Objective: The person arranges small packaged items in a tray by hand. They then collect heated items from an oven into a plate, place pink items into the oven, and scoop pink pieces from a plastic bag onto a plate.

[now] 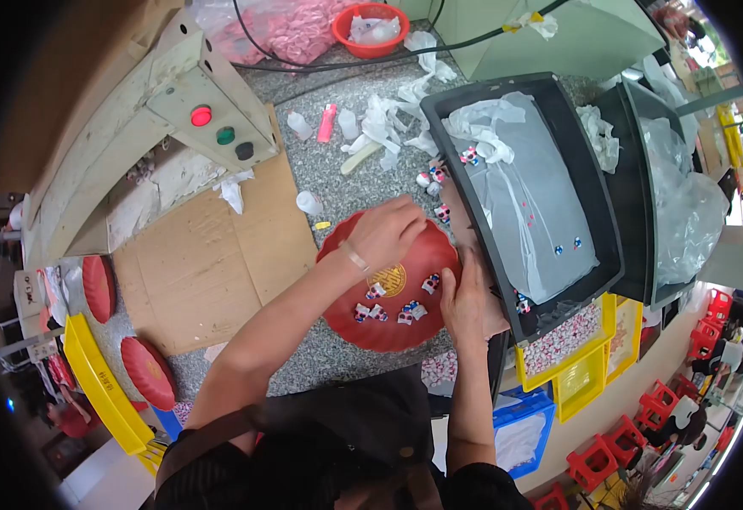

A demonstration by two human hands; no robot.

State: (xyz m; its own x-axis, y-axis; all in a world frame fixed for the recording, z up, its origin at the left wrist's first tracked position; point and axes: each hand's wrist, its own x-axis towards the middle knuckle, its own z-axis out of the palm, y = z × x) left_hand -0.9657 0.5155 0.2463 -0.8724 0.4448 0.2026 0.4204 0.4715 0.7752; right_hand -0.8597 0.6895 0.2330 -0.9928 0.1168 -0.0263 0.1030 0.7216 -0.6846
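Fingers (408, 218), two hands (378, 238) (468, 308), at one red dish (388, 340); four-plus figurines (411, 313) inside.

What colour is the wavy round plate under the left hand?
The wavy round plate is red with a gold emblem, seen in the head view.

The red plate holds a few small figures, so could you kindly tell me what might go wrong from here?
The left hand is over the red plate and might knock the small figures askew. The right hand, at the plate's edge, could perhaps shift it. Loose pieces between the plate and the black tray might get brushed about.
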